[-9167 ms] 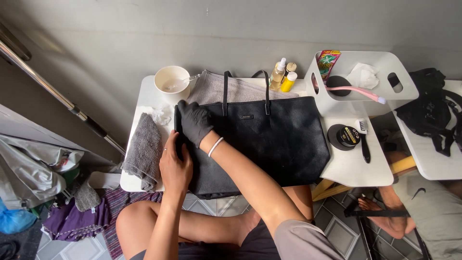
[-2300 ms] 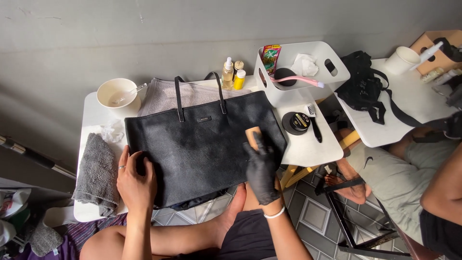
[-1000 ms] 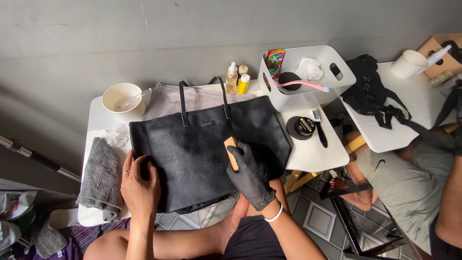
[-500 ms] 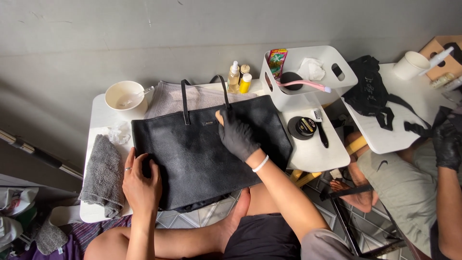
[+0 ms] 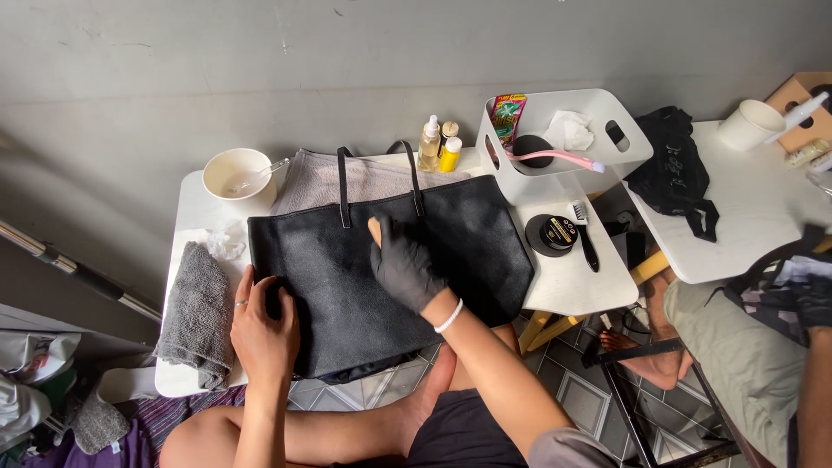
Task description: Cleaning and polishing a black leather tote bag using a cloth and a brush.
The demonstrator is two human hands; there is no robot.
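A: Well, we start at the gloved right hand (image 5: 406, 270), just left of the frame's centre: we see its fingers curled over a small tan brush (image 5: 375, 230), only the pale tip poking out above the black glove, pressed down on the black tote bag (image 5: 485, 251).

B: So that hand is clamped on the brush. And our left hand (image 5: 263, 325), lower left of centre?

A: Bare, a ring on one finger, lying flat and spread on the bag's left lower part, gripping nothing.

B: We find the bag lying flat across the white table (image 5: 585, 282), handles pointing toward the top of the frame, its lower edge hanging a little over the table's near side.

A: Under its upper edge we see a beige towel (image 5: 321, 178). Left of the bag lies a folded grey cloth (image 5: 192, 312), with a crumpled white tissue (image 5: 218, 240) above it and a white bowl (image 5: 237, 173) holding a spoon in the upper left.

B: Above the bag, near the top centre, we count small bottles (image 5: 438, 146); right of them stands a white caddy (image 5: 565, 143) with a pink toothbrush (image 5: 555, 158) laid across it.

A: Right of the bag sit a round black tin (image 5: 551, 234) and a dark toothbrush (image 5: 583, 234) just beside it.
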